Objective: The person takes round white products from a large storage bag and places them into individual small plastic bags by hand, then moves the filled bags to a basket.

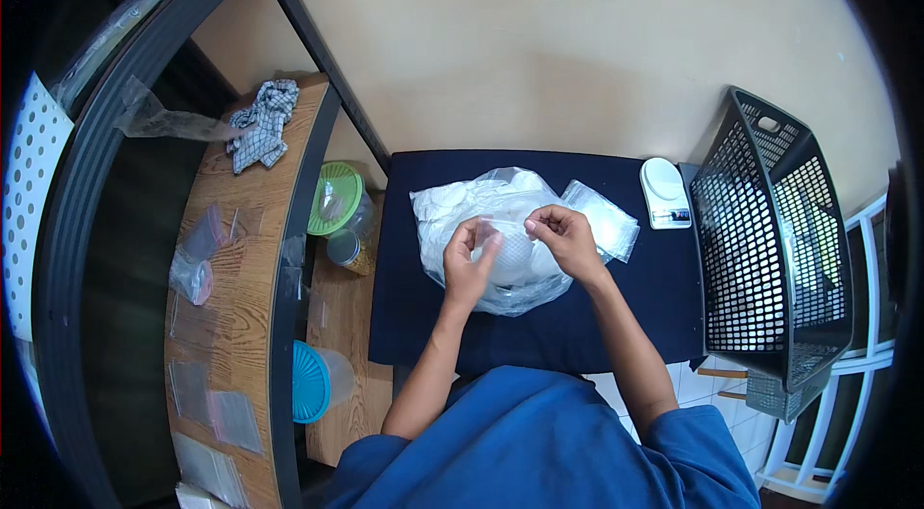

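Note:
Between my two hands a small clear plastic bag (511, 255) is stretched by its upper edge, with something white and textured in or behind it. My left hand (469, 265) pinches the bag's left side between thumb and fingers. At its upper right corner, my right hand (568, 243) grips the edge with thumb and forefinger. Directly beneath lies a large clear plastic bag (451, 209) filled with white, soft-looking pads. To the right of it, a stack of flat clear plastic bags (612, 224) rests on the dark blue cloth (411, 325) covering the table.
A white digital kitchen scale (665, 193) sits at the table's right back, beside a tall dark plastic basket (743, 242). On the left, a wooden shelf (242, 336) holds small plastic bags (237, 421) and a checked cloth (266, 126). Lidded containers (312, 380) stand on a lower shelf.

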A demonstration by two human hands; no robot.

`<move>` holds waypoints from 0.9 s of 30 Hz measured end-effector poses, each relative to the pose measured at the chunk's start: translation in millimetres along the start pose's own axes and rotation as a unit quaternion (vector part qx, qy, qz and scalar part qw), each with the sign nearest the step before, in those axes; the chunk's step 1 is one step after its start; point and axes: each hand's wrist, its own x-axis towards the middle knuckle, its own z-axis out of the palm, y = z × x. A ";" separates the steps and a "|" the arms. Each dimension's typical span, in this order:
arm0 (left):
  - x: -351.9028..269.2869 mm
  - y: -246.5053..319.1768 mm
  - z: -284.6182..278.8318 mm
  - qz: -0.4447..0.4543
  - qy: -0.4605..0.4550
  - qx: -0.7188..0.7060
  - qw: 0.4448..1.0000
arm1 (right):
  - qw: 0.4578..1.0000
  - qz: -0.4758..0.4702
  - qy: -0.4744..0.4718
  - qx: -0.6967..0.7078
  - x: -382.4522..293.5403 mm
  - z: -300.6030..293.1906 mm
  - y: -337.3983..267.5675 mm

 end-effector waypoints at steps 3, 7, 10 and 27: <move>4.9 2.7 -0.6 -0.095 -0.008 -0.143 0.985 | 1.000 0.004 -0.030 0.005 1.6 -8.0 -15.4; 3.6 14.7 4.4 -0.088 -0.034 -0.132 0.987 | 0.992 -0.029 -0.053 -0.111 5.9 -4.2 -37.1; 3.2 21.3 9.1 -0.088 -0.025 -0.151 0.984 | 0.988 -0.038 -0.073 -0.129 8.4 -6.2 -36.1; 3.3 17.3 12.0 -0.065 -0.013 -0.132 0.989 | 0.987 -0.075 -0.074 -0.119 3.7 1.3 -37.7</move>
